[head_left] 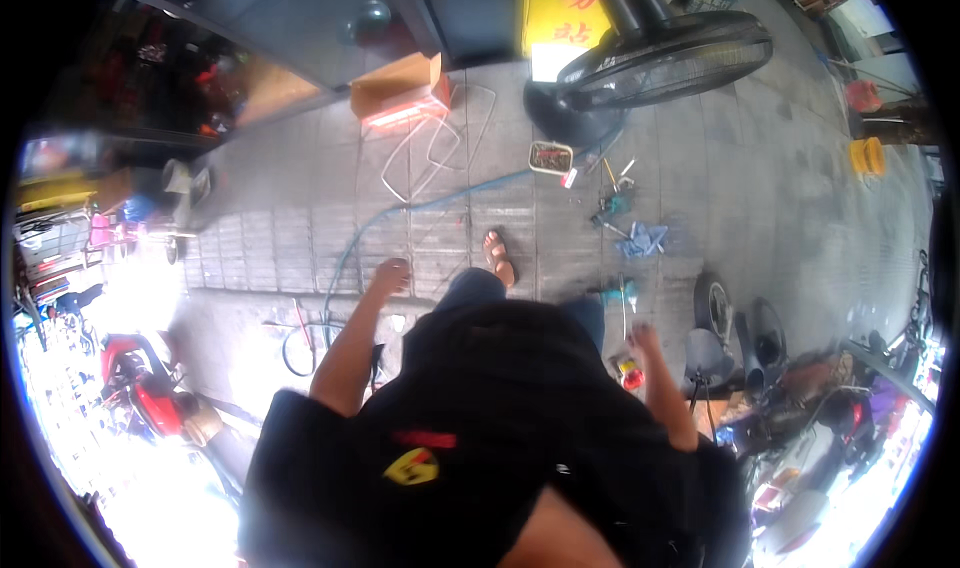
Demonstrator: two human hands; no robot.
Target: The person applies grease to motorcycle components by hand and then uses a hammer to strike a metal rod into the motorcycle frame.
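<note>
My left hand [394, 275] hangs beside my left leg over the paved floor, its fingers loosely bent and nothing seen in them. Blue hose [345, 253] runs along the floor near it. My right hand [642, 337] hangs at my right side, blurred, so its fingers are hard to make out. Close to it on the ground are a teal power tool [628, 294] and a small red and yellow item [630, 375]. Farther ahead lie a blue cloth [643, 239] and another teal power tool [614, 206]. My sandalled foot [498, 256] is forward.
A black standing fan [665, 63] is at the far right, near a small metal tray [550, 158]. An open cardboard box [402, 93] sits at the far side beside a pale looped cord [405, 173]. A red motorbike [150, 388] stands left; a wheel [712, 308] is right.
</note>
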